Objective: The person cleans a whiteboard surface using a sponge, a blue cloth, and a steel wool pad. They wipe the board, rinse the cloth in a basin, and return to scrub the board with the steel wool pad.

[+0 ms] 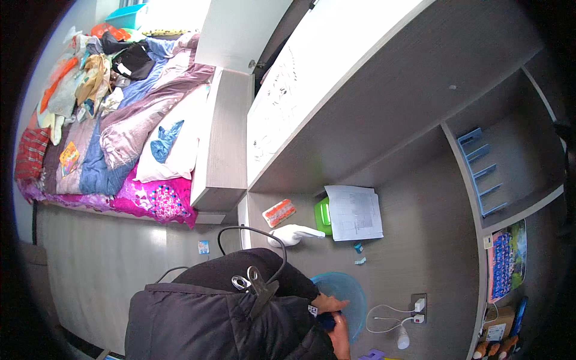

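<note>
A translucent blue plastic basin [355, 288] stands on the grey wood-grain desk, partly hidden by my black padded vest. My left hand [330, 303] reaches over its near side with fingers stretched out. Below it in the picture, my right hand [340, 335] curls around a bunched dark blue thing [326, 321], which looks like cloth. This dark blue thing lies between both hands at the basin. My left palm is turned away, so its hold is hidden. Whether the basin has water in it cannot be made out.
Papers [355, 213] lie over a green box [321, 216], near a white handled thing [292, 235] and an orange-and-white rectangular item [279, 213]. A wall socket [419, 308] feeds cables and a bulb [403, 338]. Shelves overhang the desk; a cluttered bed [130, 121] stands at left.
</note>
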The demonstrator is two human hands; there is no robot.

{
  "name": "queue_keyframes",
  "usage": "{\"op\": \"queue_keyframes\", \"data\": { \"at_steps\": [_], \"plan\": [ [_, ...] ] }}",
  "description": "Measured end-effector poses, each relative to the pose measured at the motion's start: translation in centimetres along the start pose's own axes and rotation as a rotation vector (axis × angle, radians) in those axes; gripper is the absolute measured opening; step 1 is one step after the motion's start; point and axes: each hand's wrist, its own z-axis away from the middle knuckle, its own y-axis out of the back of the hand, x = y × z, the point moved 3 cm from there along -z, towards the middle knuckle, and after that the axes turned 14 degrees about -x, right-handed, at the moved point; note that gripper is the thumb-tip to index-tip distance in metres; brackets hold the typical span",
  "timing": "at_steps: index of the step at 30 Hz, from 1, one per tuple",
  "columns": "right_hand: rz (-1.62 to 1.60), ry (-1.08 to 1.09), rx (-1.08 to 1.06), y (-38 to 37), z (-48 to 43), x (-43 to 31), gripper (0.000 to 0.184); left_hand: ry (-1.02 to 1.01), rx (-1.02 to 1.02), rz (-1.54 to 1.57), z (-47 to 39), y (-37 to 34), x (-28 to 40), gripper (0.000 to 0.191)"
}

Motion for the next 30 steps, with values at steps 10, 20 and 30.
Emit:
{"op": "queue_keyframes", "data": {
  "at_steps": [10, 20, 30],
  "plan": [
    [-0.268, 0.361, 0.201, -4.0, 7.2, -6.9, 0.054, -0.141, 0.084, 0.088, -1.0, 2.3, 2.7, 0.052],
    [-0.055, 0.472, 0.623, 2.7, -0.6, -1.0, 0.051, 0.022, -0.063, -0.136, -5.1, -3.5, -2.1, 0.015],
    [1.468, 0.507, 0.733, 7.0, 0.3, 4.9, 0.044, 0.159, -0.4, -0.277, -0.2, 1.6, -0.2, 0.039]
  ]
}}
